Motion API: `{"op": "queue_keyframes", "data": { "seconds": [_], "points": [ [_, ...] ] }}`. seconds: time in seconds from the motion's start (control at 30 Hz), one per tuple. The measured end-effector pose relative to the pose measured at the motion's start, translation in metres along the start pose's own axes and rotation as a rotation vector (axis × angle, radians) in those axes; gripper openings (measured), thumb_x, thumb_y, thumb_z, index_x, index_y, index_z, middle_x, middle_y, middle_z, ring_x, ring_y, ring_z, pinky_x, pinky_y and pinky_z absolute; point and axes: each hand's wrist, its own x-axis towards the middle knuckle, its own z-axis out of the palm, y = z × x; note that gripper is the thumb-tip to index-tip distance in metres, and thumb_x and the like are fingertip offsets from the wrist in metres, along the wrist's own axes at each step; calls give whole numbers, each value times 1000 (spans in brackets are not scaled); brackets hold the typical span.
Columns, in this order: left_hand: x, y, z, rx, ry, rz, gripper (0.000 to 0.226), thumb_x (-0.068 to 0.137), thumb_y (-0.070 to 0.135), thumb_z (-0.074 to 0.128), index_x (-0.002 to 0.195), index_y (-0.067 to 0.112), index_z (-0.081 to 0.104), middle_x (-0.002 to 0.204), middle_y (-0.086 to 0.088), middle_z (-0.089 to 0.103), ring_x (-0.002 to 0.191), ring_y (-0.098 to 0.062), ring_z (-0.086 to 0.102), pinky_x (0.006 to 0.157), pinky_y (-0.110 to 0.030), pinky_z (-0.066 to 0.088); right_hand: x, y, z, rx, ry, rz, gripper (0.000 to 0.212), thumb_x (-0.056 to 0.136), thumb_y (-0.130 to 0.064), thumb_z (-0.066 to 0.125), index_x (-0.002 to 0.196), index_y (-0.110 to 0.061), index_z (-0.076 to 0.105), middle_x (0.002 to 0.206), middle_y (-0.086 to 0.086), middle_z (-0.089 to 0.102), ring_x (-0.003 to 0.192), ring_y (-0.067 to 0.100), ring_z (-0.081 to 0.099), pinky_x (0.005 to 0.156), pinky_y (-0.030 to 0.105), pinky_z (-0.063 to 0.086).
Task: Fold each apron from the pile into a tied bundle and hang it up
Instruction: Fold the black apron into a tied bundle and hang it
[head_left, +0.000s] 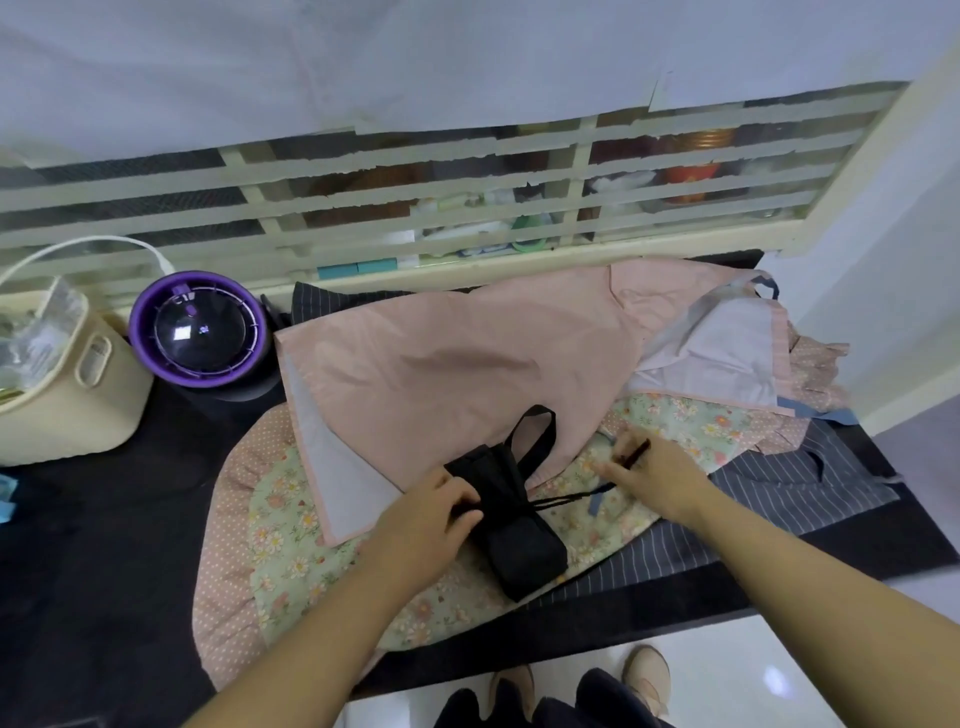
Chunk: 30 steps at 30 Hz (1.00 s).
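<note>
Knots may slip loose if I tug too hard, as my left hand (431, 519) grips the black bundle (519, 540) lying on the apron pile (441, 374) and my right hand (652, 480) pinches its thin tie (566, 500).

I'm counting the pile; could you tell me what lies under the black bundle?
The black bundle rests on the floral apron, which overlies a striped apron; layers directly beneath the bundle are covered.

No text, label or number is legible.
</note>
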Motion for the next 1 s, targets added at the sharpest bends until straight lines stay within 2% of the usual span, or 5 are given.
{"op": "queue_keyframes", "data": {
  "seconds": [0.3,0.47,0.57,0.77,1.0],
  "points": [
    [34,24,-10,-245,-111,-337,82,78,52,70,143,22,30,139,-2,32,124,-20,46,92,-26,40,38,-60,27,-112,-13,-121,50,85,-23,65,128,-6,45,125,12,53,113,29,52,89,37,46],
    [45,17,-17,-346,-212,-345,51,79,33,77,120,13,56,112,1,57,102,-14,57,74,-14,43,48,-71,30,98,-142,-33,27,90,-21,60,66,-14,49,62,2,49,62,18,48,50,26,33],
    [33,13,-29,-481,-309,-293,25,85,21,71,107,11,65,103,-3,70,95,-17,66,78,-22,51,40,-91,1,540,-267,98,21,88,-19,61,69,-15,55,54,-3,50,52,10,38,50,21,28],
    [1,57,-86,-461,-31,-73,28,89,6,64,86,33,61,82,15,66,75,12,60,67,-7,42,-4,-156,-82,1043,-351,-11,14,93,-18,52,80,-17,55,56,-8,61,55,7,41,60,21,34],
    [-25,122,-185,-231,318,120,21,91,14,63,91,35,62,82,13,66,80,-2,59,72,-19,45,-77,-242,-170,1224,-285,-422,16,91,-11,54,77,-15,60,96,4,69,76,10,57,74,22,47]
  ]
}}
